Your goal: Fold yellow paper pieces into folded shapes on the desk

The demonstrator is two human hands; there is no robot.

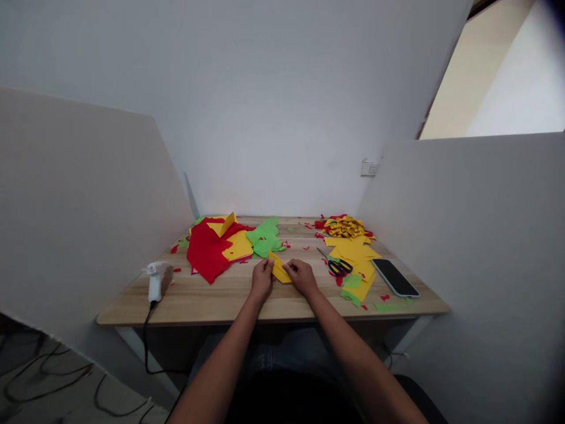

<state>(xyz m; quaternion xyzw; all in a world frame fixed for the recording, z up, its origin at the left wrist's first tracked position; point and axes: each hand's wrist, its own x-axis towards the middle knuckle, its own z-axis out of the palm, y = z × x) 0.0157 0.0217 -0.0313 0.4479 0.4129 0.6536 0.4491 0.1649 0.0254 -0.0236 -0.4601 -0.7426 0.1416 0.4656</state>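
Observation:
A small folded piece of yellow paper (279,269) is held between my two hands near the middle of the table. My left hand (262,278) pinches its left edge, and my right hand (301,275) grips its right side. Just beyond the hands lies torn green paper (266,237). To the left is a heap of red paper (206,253) with yellow sheets among it. Scissors (339,267) with dark handles rest to the right of my right hand, their blades pointing up and left, beside yellow paper pieces (359,253).
A phone (395,278) lies at the right. A white corded tool (154,282) stands at the left edge, its black cable hanging down. Folded yellow pieces (344,227) are piled at the back right. Partitions flank the wooden table (198,306); red scraps are scattered about.

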